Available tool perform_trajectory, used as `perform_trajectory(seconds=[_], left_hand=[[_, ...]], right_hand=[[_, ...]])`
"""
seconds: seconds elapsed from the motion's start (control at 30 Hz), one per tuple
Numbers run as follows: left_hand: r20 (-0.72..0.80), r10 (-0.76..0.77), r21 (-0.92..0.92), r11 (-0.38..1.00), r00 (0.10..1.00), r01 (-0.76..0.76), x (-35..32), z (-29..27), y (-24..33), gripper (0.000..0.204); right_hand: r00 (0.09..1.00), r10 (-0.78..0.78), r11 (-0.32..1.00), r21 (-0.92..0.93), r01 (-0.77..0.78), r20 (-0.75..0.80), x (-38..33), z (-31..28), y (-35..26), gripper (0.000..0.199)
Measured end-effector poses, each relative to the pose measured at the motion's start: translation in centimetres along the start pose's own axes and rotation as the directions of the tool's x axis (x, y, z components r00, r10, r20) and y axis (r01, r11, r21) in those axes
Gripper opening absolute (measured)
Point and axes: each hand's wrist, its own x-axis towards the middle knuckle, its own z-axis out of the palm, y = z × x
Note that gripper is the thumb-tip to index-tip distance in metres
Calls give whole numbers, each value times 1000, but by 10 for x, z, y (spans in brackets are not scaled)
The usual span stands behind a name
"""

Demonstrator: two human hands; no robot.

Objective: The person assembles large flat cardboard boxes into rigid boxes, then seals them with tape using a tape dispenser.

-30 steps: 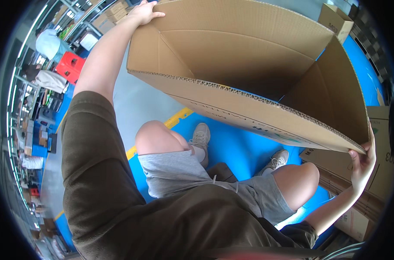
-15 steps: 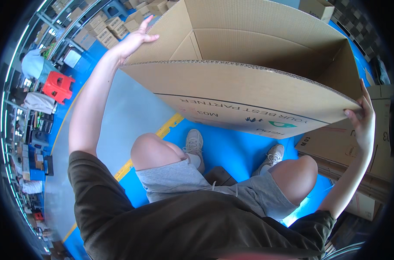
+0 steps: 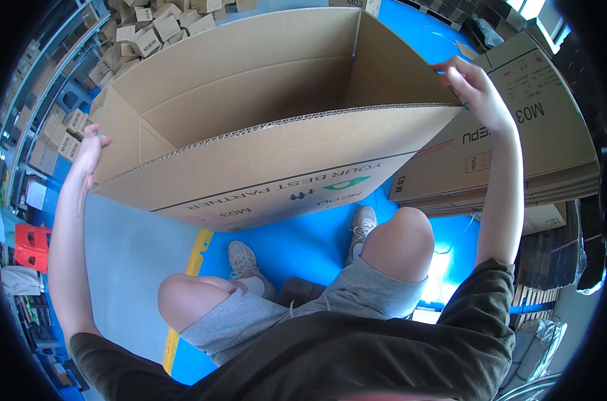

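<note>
A large brown cardboard box (image 3: 283, 157) is held up in front of me above my knees, its open mouth toward the top of the view. Bare brown walls show inside it; its bottom is out of sight. Dark print and a green mark run along the long wall nearest me. My left hand (image 3: 91, 152) grips the box's left end, with the thumb at the rim and some fingers hidden behind the panel. Around the upper edge of the right end, my right hand (image 3: 476, 92) is closed, its fingers bent over the cardboard.
Flat cardboard cartons (image 3: 510, 144) lie stacked at the right. Many small cartons (image 3: 160, 30) are heaped at the far left, near metal shelving (image 3: 53, 70). A red plastic stool (image 3: 31, 247) stands at the left. Yellow tape (image 3: 195, 257) divides the grey and blue floor.
The box has swung round, its left end coming nearer and lower and its right end moving farther away. Both hands have moved left in the view with it, and my view has turned right.
</note>
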Motion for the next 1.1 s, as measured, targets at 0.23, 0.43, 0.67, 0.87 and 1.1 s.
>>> perform_trajectory(seconds=[0.23, 0.43, 0.67, 0.87, 1.1], left_hand=[[50, 274, -43, 961, 960, -272, -15, 26, 4, 78], [88, 223, 205, 950, 971, -236, -46, 60, 41, 86], [682, -216, 602, 708, 699, -369, -54, 66, 54, 80], [599, -459, 710, 683, 656, -171, -70, 89, 73, 69], [582, -435, 757, 598, 687, -263, -79, 124, 92, 64]], right_hand=[[955, 133, 962, 199, -189, 263, 56, 23, 21, 65], [923, 190, 956, 153, -252, 334, 66, 36, 4, 68], [842, 287, 878, 226, -422, 458, 66, 18, 4, 73], [727, 486, 873, -225, -433, 485, 93, 22, -42, 79], [399, 449, 891, -370, -262, 799, 101, 87, -68, 69]])
